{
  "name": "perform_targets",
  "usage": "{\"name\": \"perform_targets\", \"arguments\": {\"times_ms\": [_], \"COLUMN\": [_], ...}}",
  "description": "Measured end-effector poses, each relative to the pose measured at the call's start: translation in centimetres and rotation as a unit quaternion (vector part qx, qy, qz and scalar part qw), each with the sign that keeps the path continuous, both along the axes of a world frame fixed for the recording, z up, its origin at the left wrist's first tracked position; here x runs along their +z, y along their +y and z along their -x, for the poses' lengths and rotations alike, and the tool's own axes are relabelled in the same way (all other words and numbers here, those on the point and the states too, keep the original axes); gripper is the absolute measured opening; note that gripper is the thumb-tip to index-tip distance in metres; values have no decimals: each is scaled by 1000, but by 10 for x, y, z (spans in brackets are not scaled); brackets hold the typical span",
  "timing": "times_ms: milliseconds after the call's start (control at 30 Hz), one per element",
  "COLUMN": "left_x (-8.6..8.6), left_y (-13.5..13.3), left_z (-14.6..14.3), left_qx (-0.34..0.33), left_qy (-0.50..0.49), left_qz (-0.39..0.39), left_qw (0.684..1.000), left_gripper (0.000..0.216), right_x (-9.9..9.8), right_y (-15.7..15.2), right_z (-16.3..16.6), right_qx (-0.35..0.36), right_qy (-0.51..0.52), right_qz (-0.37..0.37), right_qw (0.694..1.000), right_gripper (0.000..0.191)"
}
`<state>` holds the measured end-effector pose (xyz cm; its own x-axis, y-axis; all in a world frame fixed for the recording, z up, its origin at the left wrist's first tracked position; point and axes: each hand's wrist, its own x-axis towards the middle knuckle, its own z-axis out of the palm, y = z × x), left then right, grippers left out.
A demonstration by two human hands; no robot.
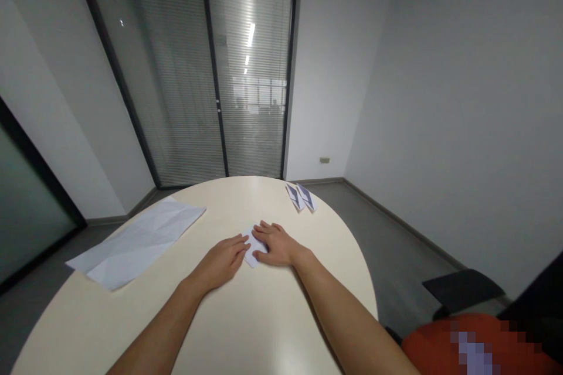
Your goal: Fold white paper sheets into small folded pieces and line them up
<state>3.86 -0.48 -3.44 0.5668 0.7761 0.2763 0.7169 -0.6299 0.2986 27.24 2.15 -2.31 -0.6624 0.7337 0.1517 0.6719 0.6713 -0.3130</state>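
A small piece of folded white paper [252,259] lies on the table between my hands. My right hand [279,246] rests on its right side, palm down with the fingers spread. From the left, my left hand [225,261] touches the paper's left edge with stretched fingertips. Parts of the paper are hidden under the fingers of both hands. Neither hand is closed around anything.
The round cream table [264,316] carries a large creased white sheet [145,240] at the left, reaching past the rim. Two folded paper pieces with dark blue markings [301,197] lie at the far right edge. An orange chair [431,343] with a black armrest [463,289] stands at the right.
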Motion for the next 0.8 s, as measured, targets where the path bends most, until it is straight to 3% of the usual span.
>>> {"name": "perform_targets", "arguments": {"times_ms": [133,267,467,600,800], "left_x": [0,-1,-1,0,2], "left_y": [-2,-5,-4,-3,-3], "left_z": [-1,1,2,1,-1], "left_qx": [4,11,9,22,31], "left_qy": [-12,2,9,14,9], "left_qz": [15,8,-15,-23,-30], "left_qw": [1000,1000,1000,999,999], "left_gripper": [38,40,40,37,36], "right_x": [-1,2,4,4,12], "right_y": [5,6,9,11,4], "right_z": [-1,-1,-10,-12,-8], "right_qx": [-7,-42,-45,-36,-31], "right_qy": [-20,-15,55,80,73], "right_qz": [46,49,-42,-23,3], "right_qw": [999,998,997,996,997], "right_gripper": [83,69,44,28,35]}}
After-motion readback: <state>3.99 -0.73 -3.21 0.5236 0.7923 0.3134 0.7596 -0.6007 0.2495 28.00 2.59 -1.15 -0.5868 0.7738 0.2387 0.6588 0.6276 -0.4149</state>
